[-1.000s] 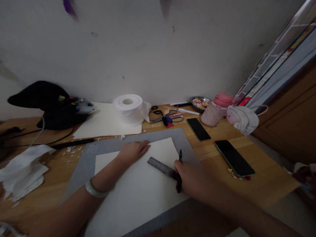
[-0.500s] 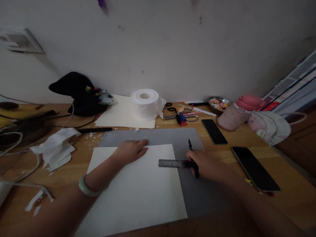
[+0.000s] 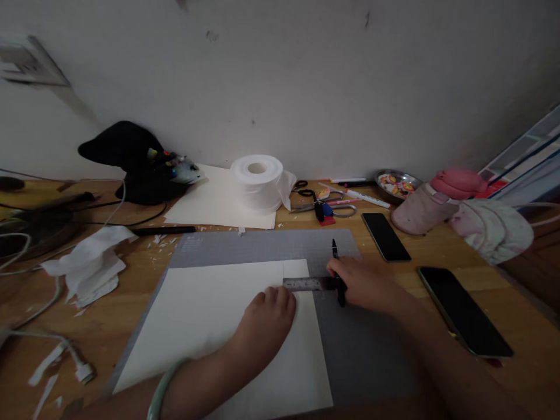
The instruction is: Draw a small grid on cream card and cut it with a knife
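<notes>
A white sheet of paper [image 3: 210, 326] lies on a grey cutting mat [image 3: 245, 242], with a faint line near its top right. My right hand [image 3: 361, 283], at the sheet's right side, is closed around a black pen [image 3: 335, 249] pointing away from me and a steel ruler [image 3: 304, 284]. The ruler reaches left across the paper's edge, its end by the faint line. Bent fingers of my left hand [image 3: 266, 321] rest on the paper just below the ruler's left end. Their tips are hidden, so whether they pinch anything cannot be seen. A pale bangle [image 3: 164, 388] circles my left wrist.
Behind the mat stand a toilet paper roll [image 3: 256, 184], scissors [image 3: 345, 210], markers [image 3: 367, 198] and a metal bowl [image 3: 396, 185]. Two phones [image 3: 385, 236] and a pink bottle [image 3: 431, 204] are at the right. Crumpled tissue [image 3: 94, 262], cables [image 3: 56, 291] and a black pouch [image 3: 126, 151] occupy the left.
My left hand has come down and right from the sheet's top edge, its fingers now bent near the ruler. The ruler has shifted slightly and lies straighter; my right hand keeps ruler and pen.
</notes>
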`<state>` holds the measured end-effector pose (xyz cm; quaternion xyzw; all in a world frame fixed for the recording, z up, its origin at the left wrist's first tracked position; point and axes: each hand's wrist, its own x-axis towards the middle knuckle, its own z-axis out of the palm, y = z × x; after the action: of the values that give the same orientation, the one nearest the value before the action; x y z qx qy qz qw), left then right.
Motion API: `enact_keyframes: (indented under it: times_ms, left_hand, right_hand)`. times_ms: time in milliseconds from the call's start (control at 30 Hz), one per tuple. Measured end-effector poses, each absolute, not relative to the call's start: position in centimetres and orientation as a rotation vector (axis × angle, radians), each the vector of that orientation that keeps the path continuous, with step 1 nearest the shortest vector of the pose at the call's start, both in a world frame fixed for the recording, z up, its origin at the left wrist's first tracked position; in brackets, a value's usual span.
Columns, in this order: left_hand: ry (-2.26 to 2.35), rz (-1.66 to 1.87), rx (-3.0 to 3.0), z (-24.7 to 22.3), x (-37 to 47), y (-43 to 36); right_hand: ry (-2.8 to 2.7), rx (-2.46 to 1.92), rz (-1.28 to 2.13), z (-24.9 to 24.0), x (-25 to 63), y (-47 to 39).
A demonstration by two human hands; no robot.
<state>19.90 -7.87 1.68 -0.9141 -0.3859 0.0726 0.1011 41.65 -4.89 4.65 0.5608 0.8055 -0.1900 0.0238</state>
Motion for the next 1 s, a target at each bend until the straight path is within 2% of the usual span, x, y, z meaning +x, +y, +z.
enact_keyframes:
  times_ms: [133, 433, 1000]
  left_hand:
    - [-0.992, 0.107, -2.627, 0.5, 19.4, -8.3]
    - [-1.041, 0.057, -2.691, 0.1, 18.7, -8.3]
    - [-1.011, 0.028, -2.745, 0.0, 18.3, -8.2]
  right_hand:
    - [2.483, 1.812, -0.709, 3.8, 42.2, -5.2]
    - [2.515, 1.755, -0.927, 3.0, 43.4, -4.5]
    - [2.515, 1.72, -1.033, 3.0, 43.8, -4.1]
